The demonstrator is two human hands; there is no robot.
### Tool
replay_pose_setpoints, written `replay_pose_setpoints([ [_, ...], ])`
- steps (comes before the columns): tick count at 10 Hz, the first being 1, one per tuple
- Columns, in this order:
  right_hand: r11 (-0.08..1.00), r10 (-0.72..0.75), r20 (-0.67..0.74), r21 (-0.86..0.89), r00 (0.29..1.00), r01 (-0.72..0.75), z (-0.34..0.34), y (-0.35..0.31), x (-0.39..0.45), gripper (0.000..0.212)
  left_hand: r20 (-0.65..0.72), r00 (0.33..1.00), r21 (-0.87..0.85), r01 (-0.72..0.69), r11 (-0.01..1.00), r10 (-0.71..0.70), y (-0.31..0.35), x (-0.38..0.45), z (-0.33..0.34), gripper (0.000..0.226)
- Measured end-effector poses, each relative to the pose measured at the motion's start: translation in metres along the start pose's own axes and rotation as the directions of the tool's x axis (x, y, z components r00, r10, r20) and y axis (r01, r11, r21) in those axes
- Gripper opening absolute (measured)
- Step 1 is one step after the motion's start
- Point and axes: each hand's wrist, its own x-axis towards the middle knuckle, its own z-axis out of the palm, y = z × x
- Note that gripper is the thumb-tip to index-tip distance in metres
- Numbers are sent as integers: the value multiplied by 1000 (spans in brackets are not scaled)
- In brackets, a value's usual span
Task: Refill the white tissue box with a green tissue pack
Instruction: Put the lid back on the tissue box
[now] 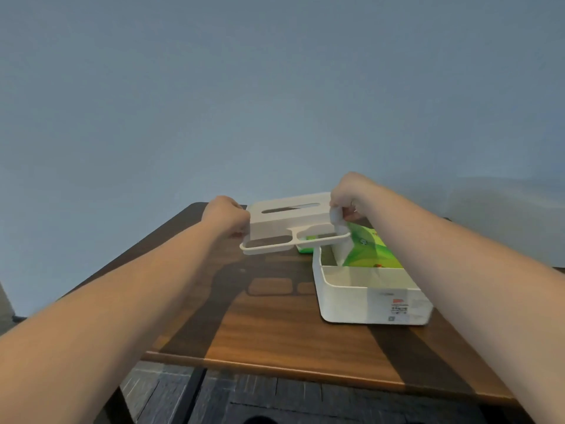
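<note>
The white tissue box base [367,304] stands open on the wooden table, right of centre, with a label on its near wall. A green tissue pack [371,249] lies inside it, at its far end. I hold the white lid [290,223], which has a slot on top and a compartment tray in front, in the air above the table, left of and behind the base. My left hand [227,217] grips its left end. My right hand [351,195] is at its right end and pinches a white tissue [341,237] that rises from the pack.
The brown wooden table [275,332] ends in a near edge low in the frame, with dark floor below. A small green object [305,247] lies on the table under the lid, mostly hidden. A plain blue-grey wall stands behind.
</note>
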Motion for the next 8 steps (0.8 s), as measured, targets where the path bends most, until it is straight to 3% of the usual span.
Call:
replay_pose_setpoints([
  [2,972,162,-30,-167,986,-165,-38,48,-1,27,96,995,6,-42,999,41,43,-25,37,14],
  [3,966,170,-32,-193,985,-173,-55,70,-11,28,138,989,3,-58,998,57,59,-37,55,13],
  [5,975,156,-89,-144,984,-167,-78,111,-22,26,223,973,14,-57,998,53,79,-52,91,9],
  [6,981,158,-59,-105,986,-163,-85,126,-25,26,233,972,105,-61,993,35,80,-58,105,20],
  [7,963,191,-34,-186,981,-194,-80,131,-27,24,225,974,157,-73,985,37,78,-60,113,26],
  [8,975,184,0,-124,983,-183,-77,136,-22,24,229,973,221,-88,971,36,74,-56,118,27],
])
